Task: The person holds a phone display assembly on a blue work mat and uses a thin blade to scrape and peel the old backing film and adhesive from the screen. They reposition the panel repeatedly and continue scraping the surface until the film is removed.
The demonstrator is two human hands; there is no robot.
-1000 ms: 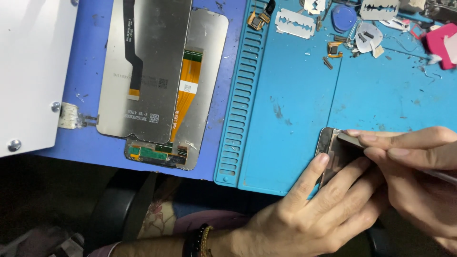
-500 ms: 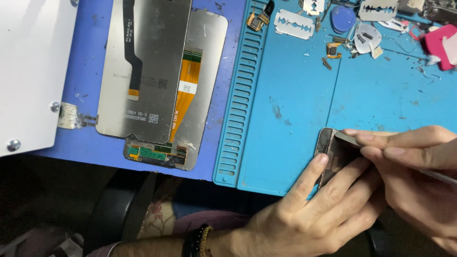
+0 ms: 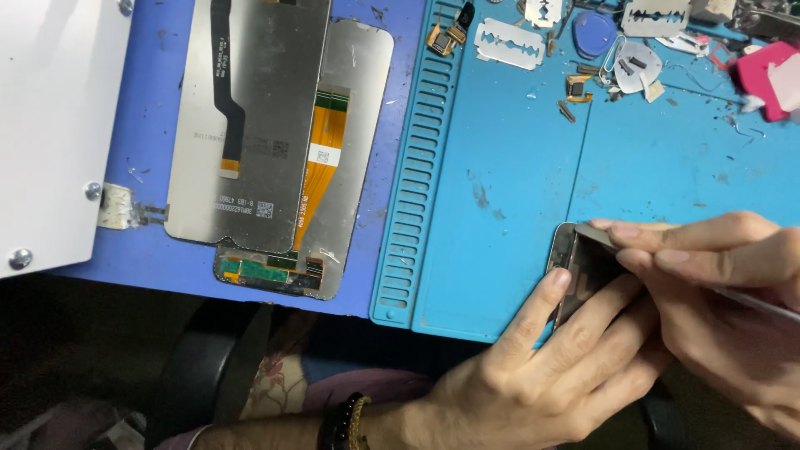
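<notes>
A small dark phone (image 3: 575, 271) with a metal rim lies at the near edge of the blue work mat (image 3: 517, 167), mostly covered by my hands. My left hand (image 3: 533, 375) grips it from below, fingers wrapped up its left side. My right hand (image 3: 717, 292) comes in from the right with a thin pointed metal tool (image 3: 754, 302) pinched in its fingers, fingertips resting on the phone's top edge. The tool's tip is hidden.
Two phone display panels (image 3: 267, 142) with flex cables lie face down on the darker blue mat to the left. A white box (image 3: 50, 125) sits at far left. Razor blades (image 3: 508, 42), picks and small parts (image 3: 633, 67) litter the mat's far edge, with a pink object (image 3: 767, 71).
Both hands have stayed on the phone; the view has shifted only slightly, with no clear motion of the phone or tool.
</notes>
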